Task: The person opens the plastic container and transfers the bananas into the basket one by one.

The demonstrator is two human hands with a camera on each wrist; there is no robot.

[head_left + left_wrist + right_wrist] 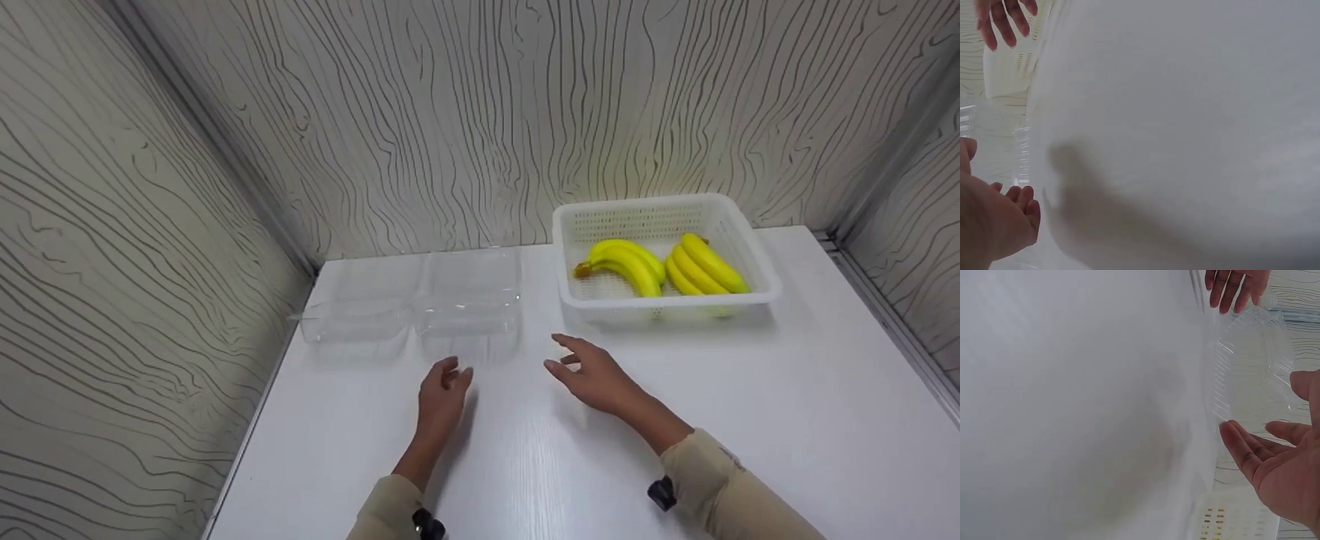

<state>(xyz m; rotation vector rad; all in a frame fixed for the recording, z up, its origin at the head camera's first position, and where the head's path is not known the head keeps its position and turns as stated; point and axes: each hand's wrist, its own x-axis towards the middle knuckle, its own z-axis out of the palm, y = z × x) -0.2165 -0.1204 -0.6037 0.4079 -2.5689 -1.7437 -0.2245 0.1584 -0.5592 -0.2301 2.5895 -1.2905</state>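
Observation:
My left hand (442, 401) hovers over the white table in front of two clear plastic clamshell boxes, fingers loosely curled around nothing. To its right, my right hand (596, 375) reaches over the table with fingers extended and nothing held. The right clear box (469, 319) and the left clear box (352, 326) stand side by side with their lids raised at the back. A white plastic basket (667, 302) at the back right holds two bunches of yellow bananas. One bunch (626, 259) lies on the left inside it, the other bunch (705, 266) on the right.
The white table (510, 450) meets a wood-grain patterned back wall (420, 135). A similar panel (97, 300) rises along the left side, and another stands at the far right. Dark wrist cameras (661, 493) sit at both sleeves.

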